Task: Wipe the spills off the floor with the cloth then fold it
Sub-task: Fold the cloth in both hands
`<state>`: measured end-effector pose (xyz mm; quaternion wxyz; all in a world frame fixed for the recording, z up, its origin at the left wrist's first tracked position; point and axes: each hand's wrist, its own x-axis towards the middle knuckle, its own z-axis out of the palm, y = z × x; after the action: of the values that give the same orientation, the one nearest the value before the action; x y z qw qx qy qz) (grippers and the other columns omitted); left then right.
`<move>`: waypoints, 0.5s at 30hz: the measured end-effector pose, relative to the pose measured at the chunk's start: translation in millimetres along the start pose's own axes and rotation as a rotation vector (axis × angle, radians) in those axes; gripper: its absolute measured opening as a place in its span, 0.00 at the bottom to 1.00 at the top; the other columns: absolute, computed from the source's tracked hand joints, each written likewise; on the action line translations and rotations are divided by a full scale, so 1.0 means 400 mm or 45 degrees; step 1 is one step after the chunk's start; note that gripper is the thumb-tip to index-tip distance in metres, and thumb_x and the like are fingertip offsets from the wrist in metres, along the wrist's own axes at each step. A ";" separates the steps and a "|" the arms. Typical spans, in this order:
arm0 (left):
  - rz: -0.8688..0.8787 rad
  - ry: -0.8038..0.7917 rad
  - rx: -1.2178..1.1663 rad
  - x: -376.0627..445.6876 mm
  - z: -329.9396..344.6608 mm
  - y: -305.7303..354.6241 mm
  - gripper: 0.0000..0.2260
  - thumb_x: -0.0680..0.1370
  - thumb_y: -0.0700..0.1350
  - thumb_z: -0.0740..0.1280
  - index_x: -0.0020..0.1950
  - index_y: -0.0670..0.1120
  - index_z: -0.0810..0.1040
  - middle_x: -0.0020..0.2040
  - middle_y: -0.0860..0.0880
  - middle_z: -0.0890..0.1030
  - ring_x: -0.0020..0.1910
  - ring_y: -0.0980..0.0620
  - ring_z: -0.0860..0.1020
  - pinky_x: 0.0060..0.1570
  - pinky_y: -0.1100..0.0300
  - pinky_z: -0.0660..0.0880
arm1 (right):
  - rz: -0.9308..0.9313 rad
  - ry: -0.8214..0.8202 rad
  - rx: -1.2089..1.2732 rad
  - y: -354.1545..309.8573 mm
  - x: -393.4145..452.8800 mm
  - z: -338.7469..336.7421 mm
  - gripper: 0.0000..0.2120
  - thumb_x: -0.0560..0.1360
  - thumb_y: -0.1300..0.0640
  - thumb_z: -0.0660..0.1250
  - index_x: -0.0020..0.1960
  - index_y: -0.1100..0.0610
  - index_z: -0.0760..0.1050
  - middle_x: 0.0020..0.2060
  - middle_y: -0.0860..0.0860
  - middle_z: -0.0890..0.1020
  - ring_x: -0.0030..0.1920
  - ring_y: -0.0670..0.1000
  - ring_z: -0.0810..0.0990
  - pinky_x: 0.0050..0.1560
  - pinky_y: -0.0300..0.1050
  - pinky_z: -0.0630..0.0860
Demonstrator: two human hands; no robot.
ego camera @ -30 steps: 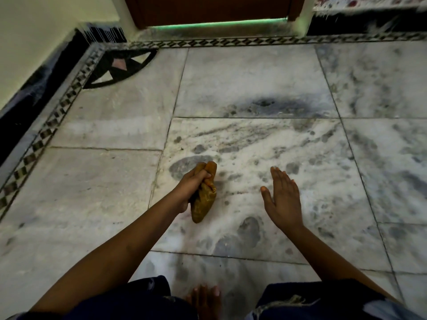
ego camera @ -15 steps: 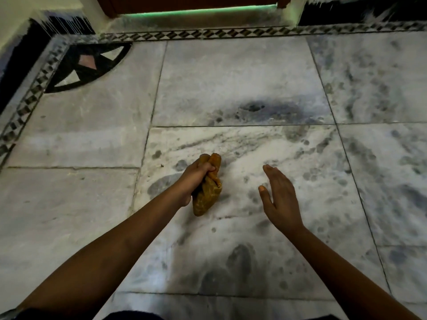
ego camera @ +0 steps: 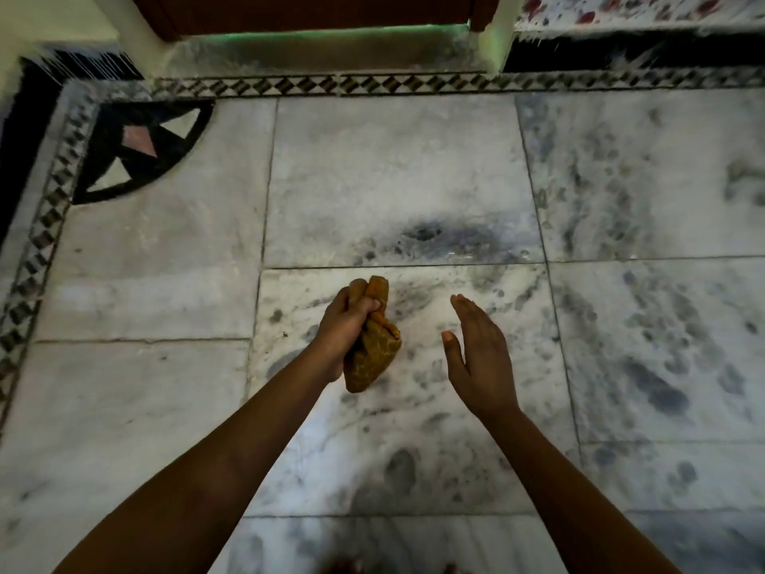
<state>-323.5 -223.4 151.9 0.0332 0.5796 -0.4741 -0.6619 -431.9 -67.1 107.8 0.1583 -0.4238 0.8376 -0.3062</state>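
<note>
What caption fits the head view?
Left hand grips bunched cloth above marble floor; right hand open beside it.

bunched mustard-brown cloth (ego camera: 370, 358) held above the spotted marble floor (ego camera: 414, 428).

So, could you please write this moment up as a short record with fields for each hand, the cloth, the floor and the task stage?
left hand: grips the cloth, fist closed round its bunched middle
right hand: open, fingers straight, holds nothing, beside the cloth and apart from it
cloth: mustard-yellow, crumpled into a wad, not folded
floor: pale marble tiles with dark grey blotches
door: brown, at the top edge
task stage: folding not yet done
</note>
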 end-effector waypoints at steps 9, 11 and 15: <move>0.128 0.027 0.039 -0.597 -0.100 0.357 0.14 0.78 0.53 0.64 0.61 0.50 0.75 0.55 0.48 0.80 0.47 0.56 0.78 0.42 0.64 0.72 | 0.015 -0.169 0.135 -0.472 -0.093 -0.492 0.26 0.78 0.45 0.51 0.71 0.57 0.67 0.65 0.55 0.75 0.64 0.54 0.74 0.61 0.40 0.65; 0.155 0.038 0.010 -0.746 -0.134 0.448 0.16 0.78 0.55 0.62 0.62 0.49 0.75 0.56 0.49 0.79 0.50 0.54 0.78 0.47 0.62 0.71 | 0.039 -0.185 0.206 -0.602 -0.119 -0.617 0.25 0.78 0.46 0.51 0.72 0.55 0.65 0.65 0.52 0.75 0.64 0.51 0.74 0.59 0.38 0.67; 0.263 0.062 -0.056 -1.012 -0.200 0.635 0.21 0.79 0.57 0.59 0.67 0.47 0.73 0.61 0.46 0.78 0.55 0.50 0.77 0.50 0.63 0.71 | 0.033 -0.201 0.305 -0.837 -0.151 -0.829 0.24 0.78 0.44 0.52 0.70 0.51 0.68 0.62 0.49 0.78 0.61 0.49 0.76 0.53 0.36 0.69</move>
<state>-256.0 -169.8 628.7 0.1254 0.5427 -0.5157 -0.6510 -364.8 -44.5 577.7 0.2769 -0.4138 0.7855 -0.3675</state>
